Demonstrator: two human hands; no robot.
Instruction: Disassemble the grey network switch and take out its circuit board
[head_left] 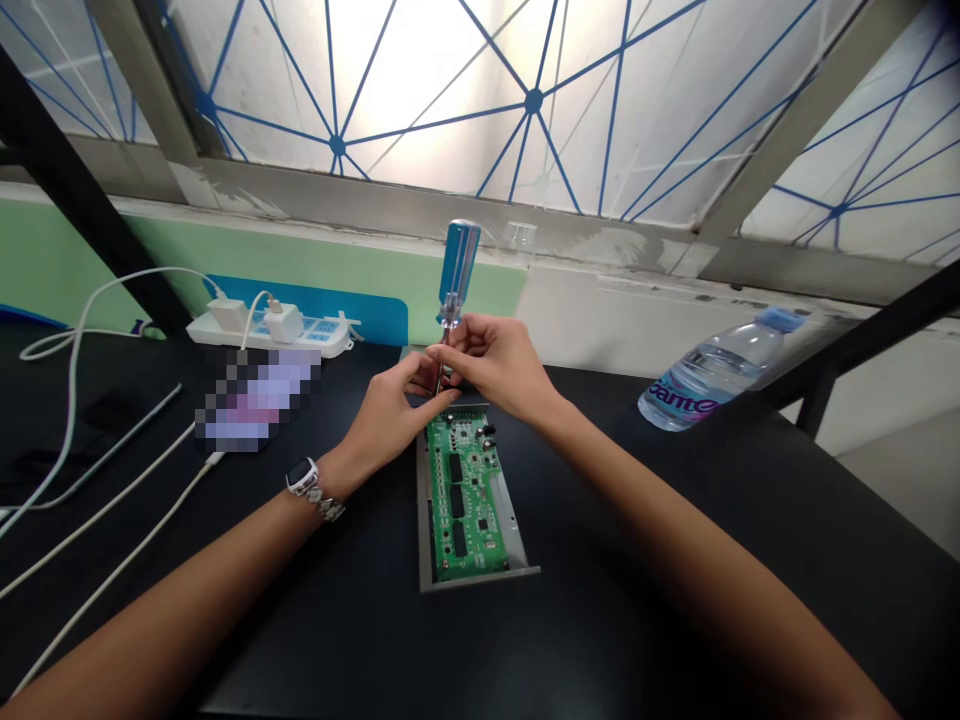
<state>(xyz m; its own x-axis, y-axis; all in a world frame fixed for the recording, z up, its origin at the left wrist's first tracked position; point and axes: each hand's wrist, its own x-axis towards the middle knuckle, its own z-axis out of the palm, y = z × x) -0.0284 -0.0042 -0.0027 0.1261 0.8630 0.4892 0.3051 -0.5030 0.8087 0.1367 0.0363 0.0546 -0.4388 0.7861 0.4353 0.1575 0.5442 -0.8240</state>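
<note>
A screwdriver with a blue and clear handle stands nearly upright over the far end of a green circuit board. The board sits in a grey metal frame lying lengthwise on the black table. My right hand is closed, with thumb and fingers pinching the screwdriver's shaft below the handle. Lower down, my left hand curls its thumb and fingers around the bottom of the shaft, at the frame's far edge. The screwdriver's tip and whatever it touches are hidden by my fingers.
Left of my hands, a white power strip holds two plugged-in chargers. In front of it is a pixelated device with a cable attached. White cables cross the table's left side. A water bottle leans at the right, near a black metal bar.
</note>
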